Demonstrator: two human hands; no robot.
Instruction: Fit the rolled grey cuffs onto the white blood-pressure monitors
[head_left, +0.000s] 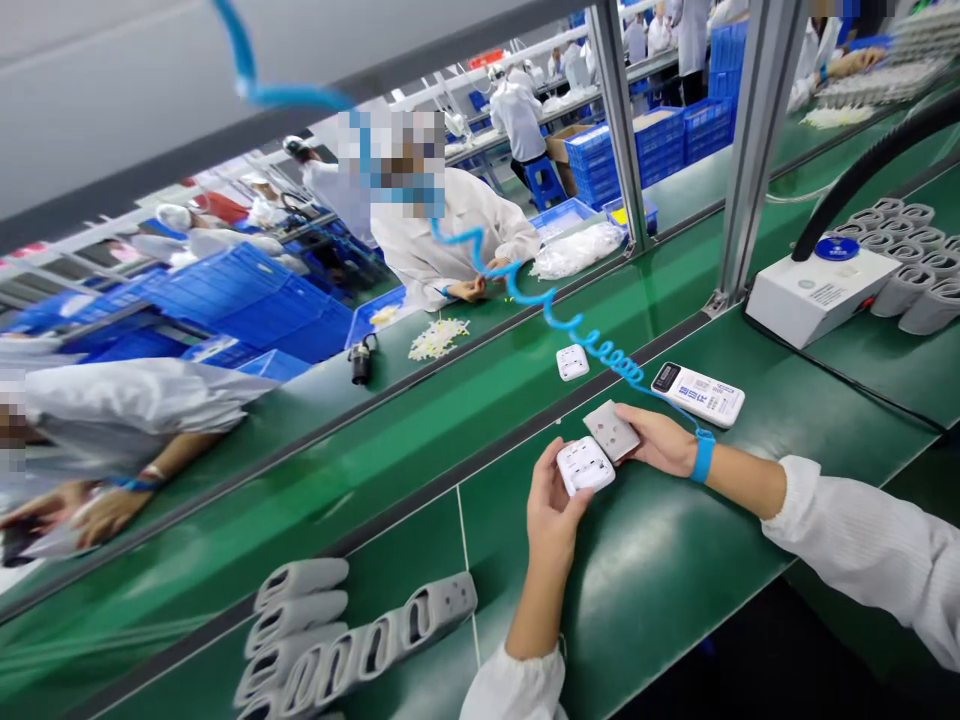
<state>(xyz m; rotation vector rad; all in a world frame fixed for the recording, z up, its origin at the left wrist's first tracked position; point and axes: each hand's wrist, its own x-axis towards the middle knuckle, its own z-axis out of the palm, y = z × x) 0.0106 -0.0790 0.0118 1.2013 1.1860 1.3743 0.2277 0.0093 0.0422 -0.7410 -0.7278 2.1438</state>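
Observation:
My left hand (553, 508) is closed around a small white plug adapter (585, 465), held just above the green bench mat (675, 570). My right hand (660, 440) grips a grey square cover piece (611, 430) right beside the adapter, the two parts touching. A blue wrist strap (703, 455) sits on my right wrist, and its coiled blue cord (570, 325) runs up and to the left. Another white adapter (572, 362) lies on the conveyor belt beyond my hands.
A white labelled device (698, 393) lies right of my hands, a white box with a blue knob (821, 290) behind it. Grey housings lie in rows at front left (352, 640) and back right (911, 270). People in white coats work across the belt among blue crates (232, 300).

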